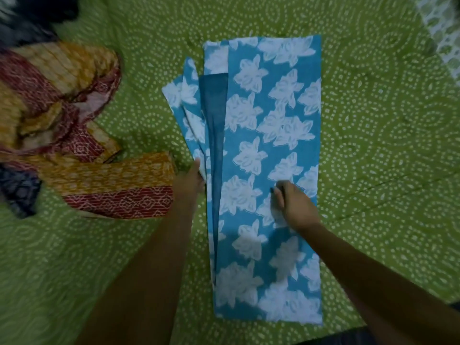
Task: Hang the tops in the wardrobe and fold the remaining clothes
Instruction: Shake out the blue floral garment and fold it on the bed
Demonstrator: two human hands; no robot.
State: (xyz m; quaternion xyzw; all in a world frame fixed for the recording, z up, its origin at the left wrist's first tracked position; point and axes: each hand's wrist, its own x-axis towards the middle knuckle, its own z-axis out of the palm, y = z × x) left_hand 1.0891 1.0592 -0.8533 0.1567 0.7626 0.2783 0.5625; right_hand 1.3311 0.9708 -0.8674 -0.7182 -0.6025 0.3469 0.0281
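The left hand point(190, 181) has its fingers straight against the left edge of the blue flowered cloth point(268, 155), seemingly tucking the loose layers in. The right hand point(292, 205) rests on the cloth, fingers loosely curled; whether they pinch it I cannot tell. The cloth lies folded lengthwise mid-bedspread point(373, 145), running to its near edge. Folding is underway; next probably comes a crosswise fold. A yellow and red garment point(74, 135) waits toward the left edge.
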